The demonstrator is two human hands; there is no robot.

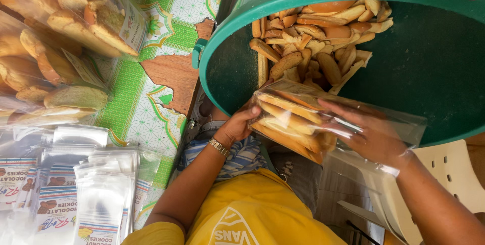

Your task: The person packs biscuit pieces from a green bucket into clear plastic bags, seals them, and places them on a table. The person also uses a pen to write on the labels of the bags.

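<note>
A clear plastic bag [298, 118] partly filled with long toasted bread pieces lies across my lap, just under the rim of a big green tub [429, 58]. My left hand [237, 126] grips the closed bottom end of the bag. My right hand [371, 134] is pushed inside the bag's open mouth, fingers spread over the bread pieces. The tub holds a heap of loose toasted bread pieces [318, 37] against its far side.
At left, a table with a torn green-and-white patterned cover [151, 98] carries filled bags of toasted bread [55, 48] and stacks of empty clear labelled bags [76, 189]. A cream plastic chair [449, 174] stands at right.
</note>
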